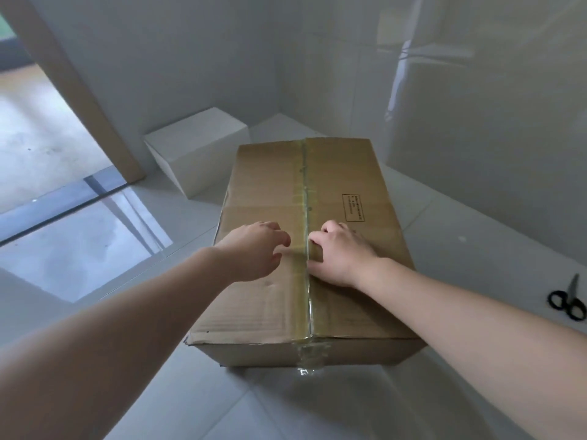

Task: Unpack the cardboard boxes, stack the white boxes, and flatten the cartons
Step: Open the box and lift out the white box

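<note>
A large brown cardboard box (270, 192) stands on the white tiled floor in front of me, its top flaps down and a strip of clear tape (305, 185) along the middle seam. My left hand (254, 249) hovers over the left flap with loosely curled fingers, holding nothing. On the right flap lies my right hand (341, 254), its fingertips curled at the seam edge of that flap. A closed white box (197, 154) sits on the floor behind the carton to the left.
Black-handled scissors (568, 300) lie on the floor at the right edge. Glossy white walls form a corner behind the carton. A doorway with a beige frame (79, 90) and a dark threshold strip (63, 198) opens at the left.
</note>
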